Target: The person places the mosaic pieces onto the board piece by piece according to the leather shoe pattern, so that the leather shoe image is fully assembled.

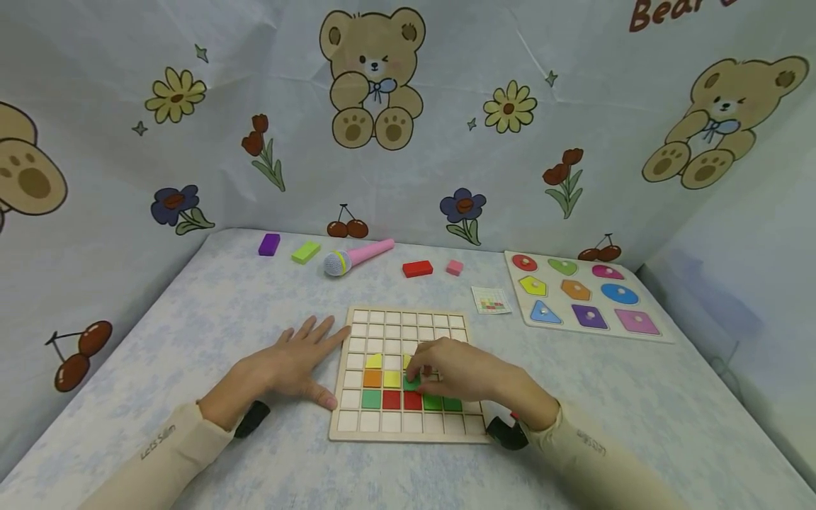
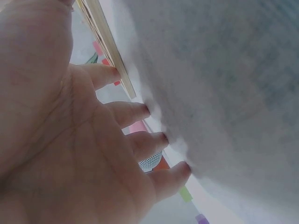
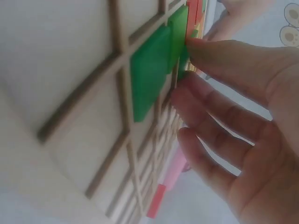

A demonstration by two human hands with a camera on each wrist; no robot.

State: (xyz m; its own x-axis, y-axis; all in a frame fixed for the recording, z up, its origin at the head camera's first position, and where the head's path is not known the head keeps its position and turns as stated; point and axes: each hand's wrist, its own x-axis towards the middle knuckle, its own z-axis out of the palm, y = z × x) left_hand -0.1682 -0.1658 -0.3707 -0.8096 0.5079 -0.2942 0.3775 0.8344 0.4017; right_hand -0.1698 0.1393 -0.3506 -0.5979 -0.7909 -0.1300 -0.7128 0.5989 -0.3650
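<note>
Head view: my right hand (image 1: 468, 372) lies over the middle of the wooden grid board (image 1: 408, 319), fingertips pinching a dark green tile (image 1: 411, 383) just above the board's row of green and red tiles; the fingers cover most of that tile, and I cannot tell whether it is seated in a cell. My left hand (image 1: 290, 365) rests flat and spread on the table (image 1: 210, 312), thumb against the board's left edge. The left wrist view shows only the palm, fingertips and a blurred board edge. Beyond the board lie a toy microphone (image 1: 357, 256), loose blocks and a small pattern card (image 1: 491, 299); right of the board is a shape puzzle (image 1: 586, 296).
</note>
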